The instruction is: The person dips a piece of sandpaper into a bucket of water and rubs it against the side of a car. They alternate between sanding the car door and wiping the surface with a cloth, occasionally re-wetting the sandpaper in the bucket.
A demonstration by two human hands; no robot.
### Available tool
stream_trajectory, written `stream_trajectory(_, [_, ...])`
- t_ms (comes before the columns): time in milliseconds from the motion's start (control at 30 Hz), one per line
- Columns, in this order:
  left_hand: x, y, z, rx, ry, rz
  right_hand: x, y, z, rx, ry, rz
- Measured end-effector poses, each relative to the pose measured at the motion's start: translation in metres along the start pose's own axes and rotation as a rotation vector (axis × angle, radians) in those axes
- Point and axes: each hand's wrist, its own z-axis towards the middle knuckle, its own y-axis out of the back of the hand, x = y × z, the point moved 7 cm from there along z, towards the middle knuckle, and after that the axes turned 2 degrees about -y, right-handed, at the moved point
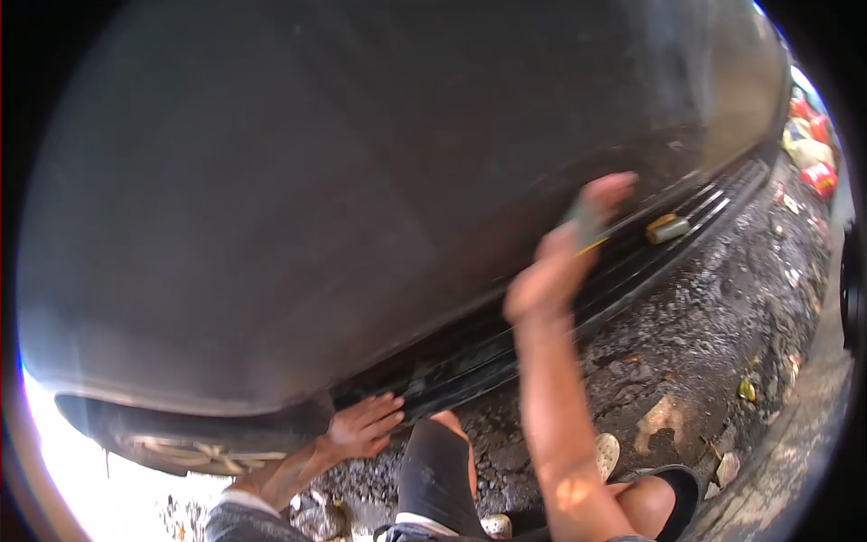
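My left hand (366, 426) rests with its fingers laid on the black ribbed lower edge (461, 375) of a large dark panel (298, 199). Further right, my right hand (564, 253) is raised against the panel's lower part and blurred by motion. Its fingers close around a small greenish thing (589, 219) with a thin yellow edge, too smeared to name. A small cylinder (668, 229), pale with a yellowish end, lies on the ribbed edge to the right of my right hand.
Wet, dark, stony ground (695, 316) lies below the panel. Red and white litter (819, 176) is at the far right, beside a curved pale concrete edge (786, 470). My knees and a light perforated shoe (607, 454) show at the bottom.
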Motion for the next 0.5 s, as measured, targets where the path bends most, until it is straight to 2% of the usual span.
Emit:
stream_trajectory(33, [-0.003, 0.005, 0.005, -0.013, -0.041, 0.004, -0.002, -0.022, -0.046, 0.154, 0.62, -0.375])
stream_trajectory(100, [-0.003, 0.004, 0.005, 0.058, 0.005, 0.039, -0.012, -0.038, -0.097, 0.251, 0.556, -0.31])
stream_trajectory(167, [-0.004, 0.002, 0.002, 0.037, -0.011, 0.027, -0.009, -0.027, -0.064, 0.268, 0.66, -0.375])
stream_trajectory(233, [0.001, 0.0, 0.005, 0.019, -0.027, 0.006, 0.001, -0.004, -0.001, 0.105, 0.557, -0.377])
stream_trajectory(267, [0.001, 0.001, 0.005, -0.004, -0.012, -0.009, -0.015, 0.01, 0.037, 0.076, 0.478, -0.333])
stream_trajectory(367, [-0.002, 0.003, 0.005, -0.043, 0.015, -0.045, 0.006, -0.013, -0.014, 0.105, 0.428, -0.353])
stream_trajectory(400, [0.0, 0.001, 0.004, -0.041, 0.015, -0.034, 0.011, -0.029, -0.055, 0.154, 0.617, -0.429])
stream_trajectory(433, [-0.001, 0.0, 0.002, -0.029, 0.017, -0.026, 0.001, -0.036, -0.089, 0.274, 0.496, -0.326])
stream_trajectory(500, [-0.001, -0.001, 0.004, -0.005, 0.013, -0.028, -0.009, -0.025, -0.066, 0.301, 0.578, -0.414])
